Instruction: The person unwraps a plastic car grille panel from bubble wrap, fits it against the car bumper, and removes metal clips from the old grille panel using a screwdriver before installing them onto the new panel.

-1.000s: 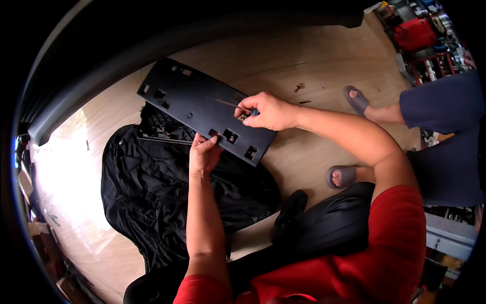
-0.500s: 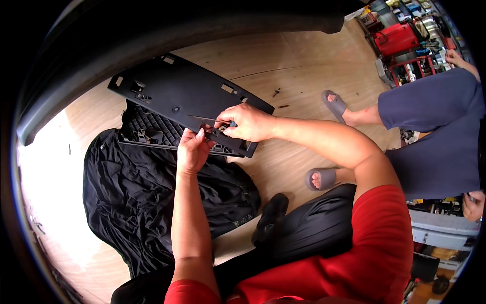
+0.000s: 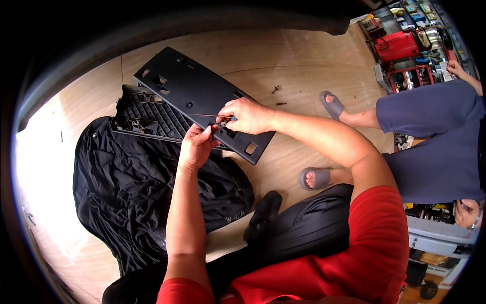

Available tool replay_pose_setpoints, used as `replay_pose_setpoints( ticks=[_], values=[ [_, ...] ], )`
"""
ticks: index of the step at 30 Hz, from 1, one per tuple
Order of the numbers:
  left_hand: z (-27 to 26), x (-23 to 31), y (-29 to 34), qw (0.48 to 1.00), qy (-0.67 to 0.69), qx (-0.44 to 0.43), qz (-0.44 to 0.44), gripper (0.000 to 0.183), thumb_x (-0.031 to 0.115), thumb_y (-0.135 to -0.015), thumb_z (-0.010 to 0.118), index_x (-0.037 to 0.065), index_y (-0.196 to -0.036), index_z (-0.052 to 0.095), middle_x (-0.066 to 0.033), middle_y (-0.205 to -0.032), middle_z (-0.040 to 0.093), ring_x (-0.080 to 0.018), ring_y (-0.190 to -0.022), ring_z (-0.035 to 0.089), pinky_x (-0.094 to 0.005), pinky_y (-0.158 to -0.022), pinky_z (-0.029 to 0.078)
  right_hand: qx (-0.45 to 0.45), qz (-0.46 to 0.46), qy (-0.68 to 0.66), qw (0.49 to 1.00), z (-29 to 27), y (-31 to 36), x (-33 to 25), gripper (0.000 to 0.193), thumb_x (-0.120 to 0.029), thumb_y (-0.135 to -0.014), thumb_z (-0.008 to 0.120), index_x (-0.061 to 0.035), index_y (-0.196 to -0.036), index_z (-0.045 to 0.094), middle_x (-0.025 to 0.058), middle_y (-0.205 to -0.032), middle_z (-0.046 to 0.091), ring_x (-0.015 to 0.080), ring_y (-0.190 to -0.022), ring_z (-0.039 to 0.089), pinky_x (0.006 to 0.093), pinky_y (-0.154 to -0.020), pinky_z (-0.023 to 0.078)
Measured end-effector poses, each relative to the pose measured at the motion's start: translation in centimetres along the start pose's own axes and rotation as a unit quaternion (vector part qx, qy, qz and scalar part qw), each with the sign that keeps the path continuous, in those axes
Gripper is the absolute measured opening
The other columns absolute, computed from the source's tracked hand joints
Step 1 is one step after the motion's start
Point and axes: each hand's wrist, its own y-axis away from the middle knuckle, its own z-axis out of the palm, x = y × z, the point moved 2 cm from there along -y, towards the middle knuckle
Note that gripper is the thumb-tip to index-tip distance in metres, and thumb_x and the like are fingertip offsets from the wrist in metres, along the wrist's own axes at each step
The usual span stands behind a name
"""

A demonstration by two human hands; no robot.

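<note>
A long black plastic panel (image 3: 207, 81) with several rectangular cutouts is held slantwise above the floor. My left hand (image 3: 195, 146) pinches its near edge, thumb on top, beside a small fitting there. Over that same edge, my right hand (image 3: 248, 114) is closed on a thin screwdriver (image 3: 202, 115). Its slim shaft points left across the panel, and a bit of blue handle shows between my fingers. The fitting is partly hidden by my fingers. Under the panel's left part lies a black part with a diamond-ribbed face (image 3: 144, 109).
Crumpled black cloth (image 3: 157, 187) covers the floor in front of me. To the right stands another person in blue shorts (image 3: 430, 109) and grey sandals. Behind that person are a red toolbox (image 3: 397, 46) and shelves of tools. A dark curved edge (image 3: 283, 23) overhangs the far side.
The panel has turned and shifted right, its near right corner now lower and more of the ribbed part uncovered. Both hands keep their grips near the same fitting.
</note>
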Motion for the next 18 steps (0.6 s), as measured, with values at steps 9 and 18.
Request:
replay_pose_setpoints(
  ticks=[9, 18],
  values=[
    [-0.1, -0.7, 0.2, 1.000, 0.015, -0.008, -0.012, 0.023, 0.010, -0.093, 0.058, 0.004, -0.116, 0.057, -0.0068, -0.106, 0.065, -0.0203, -0.093, 0.064, -0.0367, -0.076, 0.058, -0.008, -0.034, -0.010, 0.999, 1.3, -0.5, 0.1, 0.020, -0.008, -0.075, 0.060, 0.0007, -0.092, 0.066, 0.0189, -0.088, 0.067, 0.0331, -0.086, 0.065, 0.0410, -0.077, 0.051],
    [0.0, -0.4, 0.2, 1.000, 0.000, -0.002, -0.006, 0.022, 0.008, -0.094, 0.056, 0.004, -0.116, 0.057, -0.0084, -0.110, 0.064, -0.0211, -0.097, 0.064, -0.0383, -0.076, 0.059, -0.013, -0.027, -0.022, 0.999, 2.0, -0.9, 0.8, 0.017, -0.007, -0.076, 0.060, 0.0000, -0.090, 0.066, 0.0171, -0.087, 0.066, 0.0337, -0.084, 0.065, 0.0410, -0.076, 0.051]
  ],
)
